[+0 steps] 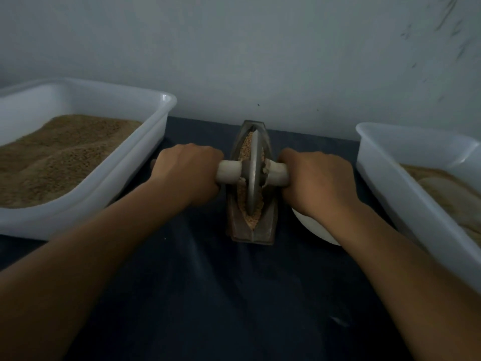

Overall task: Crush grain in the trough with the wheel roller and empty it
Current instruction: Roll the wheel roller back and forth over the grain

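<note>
Pale wall [260,48] runs behind a dark cloth [195,295] that covers my work surface, with a broad bare stretch of it toward me. At far left I see a white tub [145,142] heaped with brown grain, its near edge close to my left forearm. At right a second tub [385,162] holds paler meal, its rim just beside my right wrist. Between them stands the narrow trough [235,220], lengthwise away from me, its far tip close to the wall. Grain [251,218] lies along its channel. The wheel [252,173] sits upright in the channel, about mid-length. My left hand [187,173] clenches the axle's left handle [229,171]; my right hand [315,178] clenches the right one [277,174]. A white dish [317,227] peeks out under my right wrist, beside the trough.
</note>
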